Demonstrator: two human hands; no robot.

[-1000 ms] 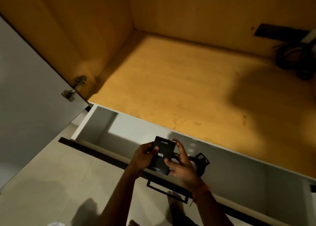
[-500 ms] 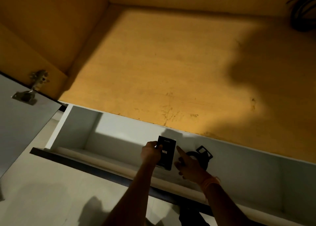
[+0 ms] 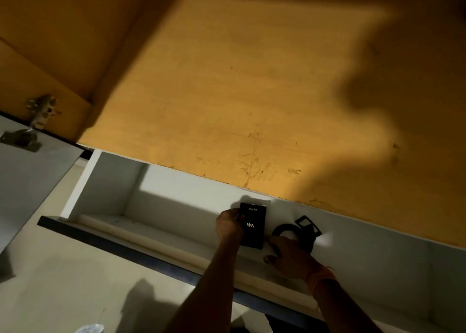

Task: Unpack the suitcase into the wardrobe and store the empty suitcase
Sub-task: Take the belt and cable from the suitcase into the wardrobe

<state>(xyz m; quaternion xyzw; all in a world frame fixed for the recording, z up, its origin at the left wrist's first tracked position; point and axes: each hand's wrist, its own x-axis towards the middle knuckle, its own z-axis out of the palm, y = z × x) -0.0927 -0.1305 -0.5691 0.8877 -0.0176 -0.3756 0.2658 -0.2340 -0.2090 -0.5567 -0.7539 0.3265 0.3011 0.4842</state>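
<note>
A small black box [image 3: 253, 225] printed "MAN" stands upright inside the open white drawer [image 3: 111, 196] of the wardrobe. My left hand [image 3: 229, 225] grips the box by its left edge. My right hand [image 3: 287, 255] is low beside the box's bottom right corner, its fingers loosely bent, holding nothing I can make out. Just right of the box a coiled black belt [image 3: 300, 234] with a square buckle lies in the drawer. The suitcase is out of view.
Above the drawer lies the bare yellow wooden wardrobe shelf [image 3: 239, 85], partly in shadow. The open grey wardrobe door [image 3: 27, 181] with its metal hinge [image 3: 37, 118] hangs at the left. Pale floor tiles [image 3: 75, 282] show below the drawer's dark front edge [image 3: 141, 249].
The box has gone down into the drawer and now stands near its back wall. My right hand has let go of it and dropped to its lower right.
</note>
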